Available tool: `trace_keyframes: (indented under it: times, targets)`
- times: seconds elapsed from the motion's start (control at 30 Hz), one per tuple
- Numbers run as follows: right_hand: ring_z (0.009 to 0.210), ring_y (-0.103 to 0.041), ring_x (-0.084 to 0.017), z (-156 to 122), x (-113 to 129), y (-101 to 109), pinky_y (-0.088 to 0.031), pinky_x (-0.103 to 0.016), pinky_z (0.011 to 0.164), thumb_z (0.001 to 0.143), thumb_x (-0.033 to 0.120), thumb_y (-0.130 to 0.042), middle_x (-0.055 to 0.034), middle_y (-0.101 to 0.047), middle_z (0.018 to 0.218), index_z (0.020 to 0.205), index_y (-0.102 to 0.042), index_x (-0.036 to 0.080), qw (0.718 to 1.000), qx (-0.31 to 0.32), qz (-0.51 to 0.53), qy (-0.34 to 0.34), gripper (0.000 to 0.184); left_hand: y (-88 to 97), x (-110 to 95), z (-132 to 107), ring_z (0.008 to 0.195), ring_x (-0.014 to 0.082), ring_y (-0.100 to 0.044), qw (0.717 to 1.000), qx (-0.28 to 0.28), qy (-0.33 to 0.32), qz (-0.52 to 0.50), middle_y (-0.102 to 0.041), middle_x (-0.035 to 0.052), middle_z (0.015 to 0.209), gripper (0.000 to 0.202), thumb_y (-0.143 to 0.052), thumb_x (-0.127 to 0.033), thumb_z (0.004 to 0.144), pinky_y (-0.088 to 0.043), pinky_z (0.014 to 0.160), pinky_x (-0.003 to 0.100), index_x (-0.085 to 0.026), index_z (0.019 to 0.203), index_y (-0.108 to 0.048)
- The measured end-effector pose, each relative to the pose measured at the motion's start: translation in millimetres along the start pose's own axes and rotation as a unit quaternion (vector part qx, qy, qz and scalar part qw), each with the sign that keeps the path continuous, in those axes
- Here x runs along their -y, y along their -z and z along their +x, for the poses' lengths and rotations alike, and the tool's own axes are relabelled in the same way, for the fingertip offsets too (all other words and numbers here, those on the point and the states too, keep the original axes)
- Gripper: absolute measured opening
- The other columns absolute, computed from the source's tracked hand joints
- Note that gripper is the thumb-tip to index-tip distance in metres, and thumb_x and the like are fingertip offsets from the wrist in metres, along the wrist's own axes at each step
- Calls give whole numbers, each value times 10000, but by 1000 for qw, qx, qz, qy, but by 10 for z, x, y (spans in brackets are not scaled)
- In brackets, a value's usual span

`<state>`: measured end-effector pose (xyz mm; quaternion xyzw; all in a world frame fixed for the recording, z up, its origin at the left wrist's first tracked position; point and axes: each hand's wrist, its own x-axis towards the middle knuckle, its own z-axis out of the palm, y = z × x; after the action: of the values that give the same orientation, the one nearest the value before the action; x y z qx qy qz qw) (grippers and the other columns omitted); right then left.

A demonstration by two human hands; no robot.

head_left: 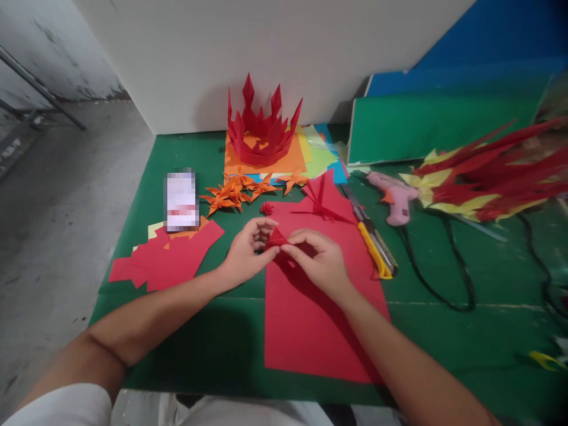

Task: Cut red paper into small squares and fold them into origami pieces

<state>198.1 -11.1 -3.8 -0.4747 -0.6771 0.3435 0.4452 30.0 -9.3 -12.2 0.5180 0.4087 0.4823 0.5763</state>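
Between both hands is a small folded piece of red paper [277,238], held above a large red sheet [319,331]. My left hand [249,251] pinches its left side, fingers curled behind it. From the right, my right hand [320,258] grips the other edge between thumb and forefinger. Just beyond my left fingers lies a small red paper rosette [267,208]. A red folded paper crane shape [326,198] rests at the far end of the sheet. Several orange paper flowers [235,192] lie behind my left hand.
A red paper crown [261,133] stands on coloured sheets at the back. On the right are a yellow utility knife [375,248], a pink glue gun [394,198] with a black cord, and a red-yellow paper bundle [488,177]. Red paper scraps [173,254] and a blurred-out phone-like rectangle [181,201] lie left.
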Motion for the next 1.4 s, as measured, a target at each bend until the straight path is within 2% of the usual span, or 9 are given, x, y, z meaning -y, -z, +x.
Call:
trace_keyframes:
  times: [0.2,0.33,0.47,0.6,0.73,0.87,1.0,1.3,1.4]
  targets:
    - [684,-645,-190,25,66,103,-480,-376,699,838,252,-670,-18,-715,722,715,-663,250,982,-70,-105,138,124,12,-48,14,682,81,-553,999,-38,7,-38,-546,-18,786,408,-772,-389,737,-462,605,189,-183,1011,-550]
    - [693,-645,-186,-7,79,163,-464,-387,707,861,259,-641,-18,-739,775,729,-703,298,958,-61,-202,192,151,24,-97,-8,509,90,-551,992,17,84,-94,-565,-43,657,509,-592,-624,821,-450,501,217,-189,1076,-525]
    - [801,-649,-189,-18,55,139,-459,-391,796,861,270,-654,-16,-739,888,728,-718,322,951,-40,-221,211,156,13,-99,0,609,111,-630,981,42,124,-146,-639,-35,716,510,-771,-498,720,-516,625,243,-206,1083,-563]
    - [947,-649,-221,28,15,150,-460,-428,877,853,280,-674,-31,-723,1045,825,-728,317,958,-10,-184,219,71,12,-86,36,706,96,-636,981,9,113,-159,-675,-3,783,366,-863,-381,626,-510,721,228,-170,844,-658]
    - [1054,-635,-240,51,0,187,-477,-442,942,824,314,-716,-51,-691,1140,1010,-711,314,979,17,-106,175,186,21,-96,41,700,97,-633,980,-10,134,-145,-703,8,785,335,-850,-415,630,-507,723,236,-158,789,-706]
    - [1131,-611,-238,41,-7,168,-500,-429,969,864,329,-659,-78,-651,1229,1173,-644,293,997,-12,24,66,311,15,-115,33,673,94,-639,977,-20,155,-145,-718,12,787,355,-881,-391,578,-521,709,237,-149,779,-716]
    - [995,-669,-217,32,-11,140,-554,-383,881,853,355,-668,-77,-708,1092,1060,-678,256,996,-23,87,-18,230,3,-141,29,591,81,-628,975,-9,167,-148,-695,-10,697,359,-889,-371,569,-536,665,237,-144,773,-701]
    - [936,-688,-211,26,10,143,-579,-369,837,808,340,-707,-64,-723,1015,938,-706,251,992,-19,118,-40,158,-19,-198,33,530,105,-639,965,13,197,-175,-661,-16,631,436,-898,-416,535,-549,564,243,-136,750,-642]
    - [950,-683,-200,23,18,131,-576,-349,837,815,292,-685,-61,-720,1024,964,-691,253,992,-13,122,-39,153,-10,-147,29,579,97,-642,974,16,158,-159,-658,-18,715,442,-881,-398,580,-553,600,240,-154,838,-617]
